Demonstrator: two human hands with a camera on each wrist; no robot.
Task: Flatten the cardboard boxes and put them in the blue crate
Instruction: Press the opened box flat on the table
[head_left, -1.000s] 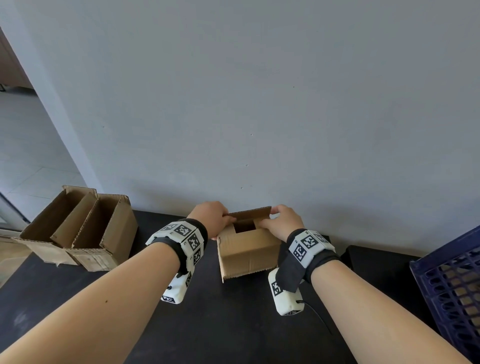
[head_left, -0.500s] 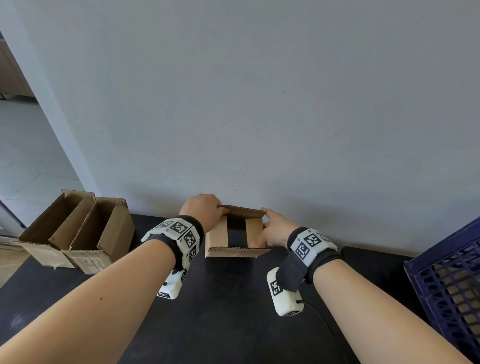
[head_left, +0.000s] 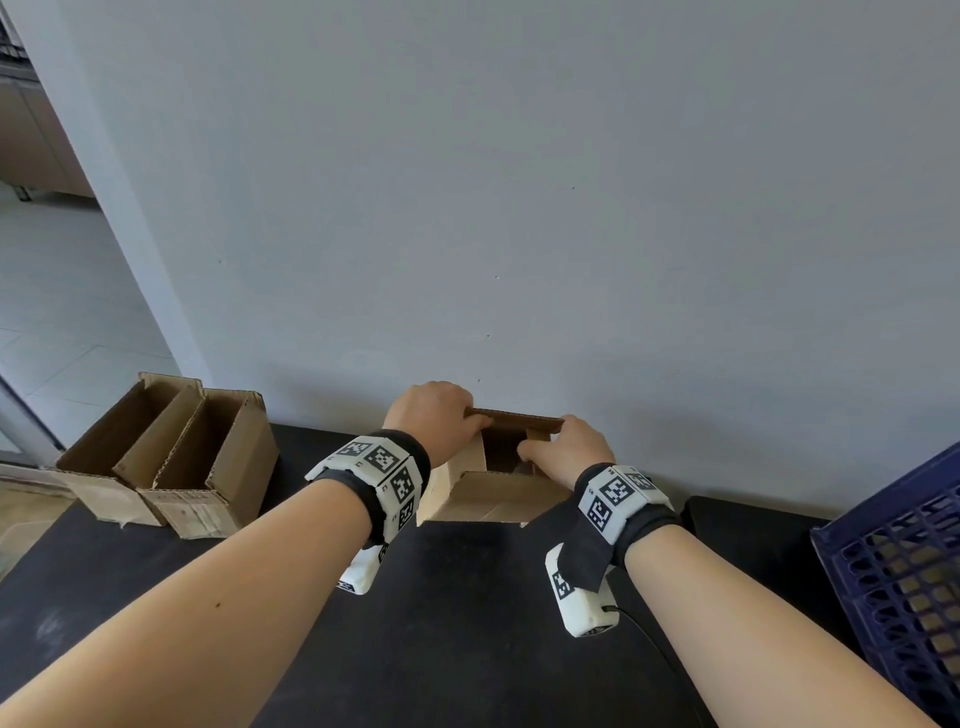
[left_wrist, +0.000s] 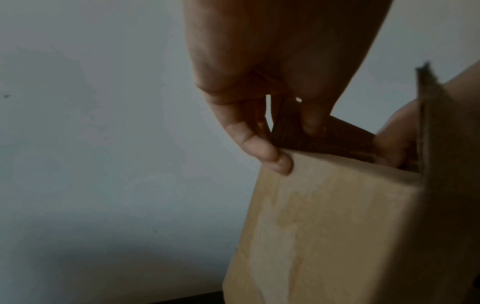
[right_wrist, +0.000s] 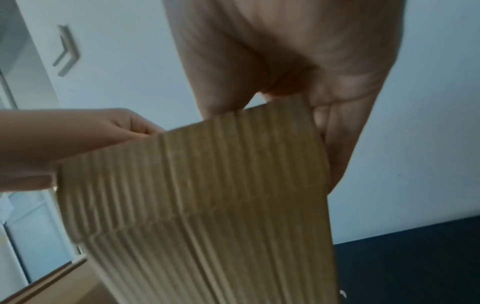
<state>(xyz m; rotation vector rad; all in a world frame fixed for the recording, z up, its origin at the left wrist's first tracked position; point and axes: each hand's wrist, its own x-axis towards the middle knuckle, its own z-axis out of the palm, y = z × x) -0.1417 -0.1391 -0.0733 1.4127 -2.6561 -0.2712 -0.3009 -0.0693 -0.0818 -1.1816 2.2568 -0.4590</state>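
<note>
- Grey wall fills most of what I see ahead, plain but for a few small specks, and it meets the black table right behind my hands.
- Far left, a doorway shows pale floor tiles; the room beyond is cut off by the frame edge.
- On the table's left end stand two open cardboard boxes, side by side and touching, their insides in shadow so I cannot see the bottoms.
- My left hand grips the left top edge of the small cardboard box at the middle of the table, close to the wall; the left wrist view shows fingers curled over the rim, fingertips hidden inside.
- That box looks skewed, its top opening dark; whether its bottom touches the table I cannot tell, since my wrists cover the lower corners.
- My right hand holds the right top edge, thumb and fingers pinching the ribbed panel; the right wrist view is blurred.
- Marker-covered wristbands and white camera units sit on both wrists.
- At the right edge, the blue crate is cut off; brownish shapes show through its lattice, too unclear to name.
</note>
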